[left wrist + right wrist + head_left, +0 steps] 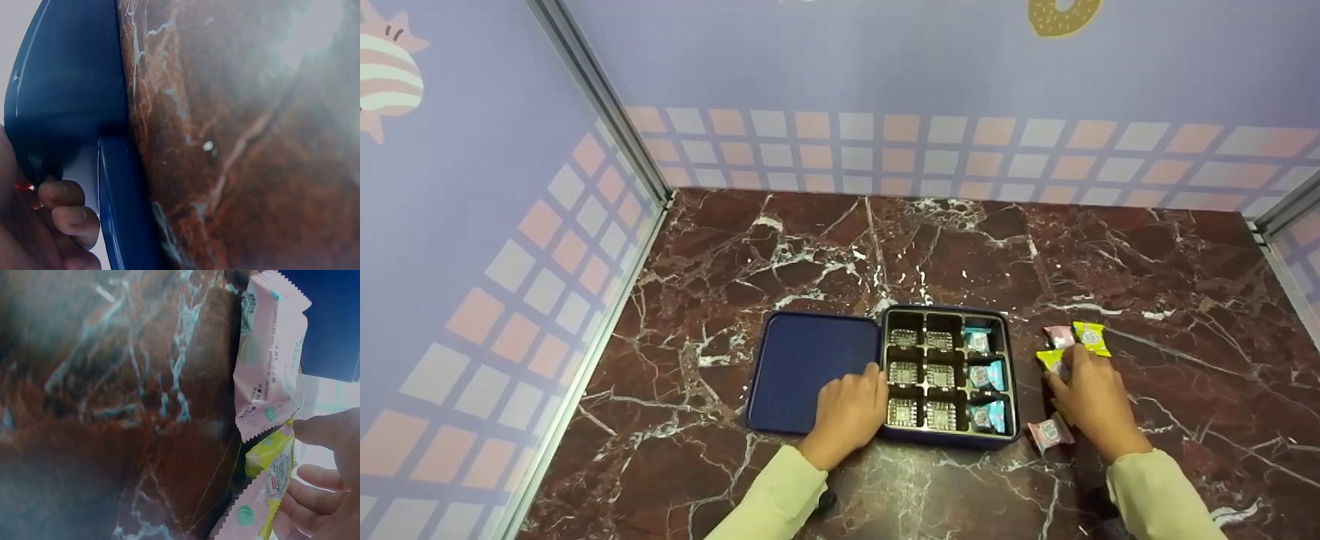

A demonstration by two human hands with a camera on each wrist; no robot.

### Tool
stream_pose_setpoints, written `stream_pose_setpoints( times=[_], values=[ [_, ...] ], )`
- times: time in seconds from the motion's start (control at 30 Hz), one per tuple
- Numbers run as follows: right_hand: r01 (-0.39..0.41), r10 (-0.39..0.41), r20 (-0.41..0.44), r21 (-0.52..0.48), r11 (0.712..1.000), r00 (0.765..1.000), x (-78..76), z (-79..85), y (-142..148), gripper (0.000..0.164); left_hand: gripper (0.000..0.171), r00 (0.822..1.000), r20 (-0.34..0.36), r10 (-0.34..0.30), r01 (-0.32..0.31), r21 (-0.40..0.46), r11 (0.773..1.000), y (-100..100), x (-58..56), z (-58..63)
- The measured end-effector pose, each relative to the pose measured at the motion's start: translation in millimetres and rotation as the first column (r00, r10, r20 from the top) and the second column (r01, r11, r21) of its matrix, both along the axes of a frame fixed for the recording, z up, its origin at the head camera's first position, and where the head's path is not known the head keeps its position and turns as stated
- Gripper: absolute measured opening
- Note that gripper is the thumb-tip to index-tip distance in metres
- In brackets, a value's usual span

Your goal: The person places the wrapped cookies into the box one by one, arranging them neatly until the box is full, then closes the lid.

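An open dark blue tin [1014,375] holds a divided tray, with blue-wrapped sweets [987,376] in its right column and the other two columns bare. My left hand [851,409] grips the tin's left edge, fingers curled against its blue wall [67,73] in the left wrist view. Right of the tin, my right hand [1099,401] pinches a yellow-wrapped sweet [1054,361] between thumb and fingers. Around that hand lie a pink-wrapped sweet [1059,337], another yellow one [1090,339] and a nearer pink one [1050,433]. A further yellow wrapper is mostly hidden under the hand.
The tin's blue lid [810,360] lies flat against the left side of the tin. Both stand on a dark red marble-patterned table [810,255]. Patterned panels [870,75] bound the table at the back, left and right.
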State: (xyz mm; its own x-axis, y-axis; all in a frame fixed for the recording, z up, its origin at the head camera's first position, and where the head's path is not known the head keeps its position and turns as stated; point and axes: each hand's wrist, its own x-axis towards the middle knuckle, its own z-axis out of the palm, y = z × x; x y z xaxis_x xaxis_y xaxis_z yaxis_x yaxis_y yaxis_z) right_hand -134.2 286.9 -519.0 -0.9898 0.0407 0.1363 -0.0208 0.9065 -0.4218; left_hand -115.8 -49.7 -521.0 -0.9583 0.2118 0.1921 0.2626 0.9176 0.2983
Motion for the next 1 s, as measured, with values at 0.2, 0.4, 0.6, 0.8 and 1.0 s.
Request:
stream_pose_setpoints(
  times=[0.2,0.4,0.6,0.8,1.0],
  values=[
    [-0.014,0.014,-0.035,-0.006,1.0,0.999,0.4,-2.2,-1.5,0.023,0.029,1.0,0.002,-0.003,0.003,-0.005,1.0,0.2,0.2,-0.6],
    [-0.02,0.019,-0.075,-0.01,1.0,0.997,1.0,-2.6,-2.8,0.021,0.029,1.0,-0.027,0.001,0.0,0.006,1.0,0.6,0.7,-1.3],
    [-0.031,0.029,-0.116,-0.013,0.999,0.993,1.4,-3.9,-2.8,0.021,0.028,0.998,-0.064,0.006,-0.006,0.008,1.0,0.6,1.2,-1.9],
    [-0.037,0.032,-0.153,-0.032,0.999,0.988,1.3,-3.7,-3.5,0.023,0.029,0.999,-0.046,0.004,-0.004,0.009,1.0,0.5,0.8,-1.5],
    [-0.053,0.045,-0.198,-0.037,0.998,0.979,1.4,-1.4,-6.0,0.023,0.029,0.999,-0.054,0.003,-0.002,0.008,1.0,0.6,0.6,-2.4]
  ],
)
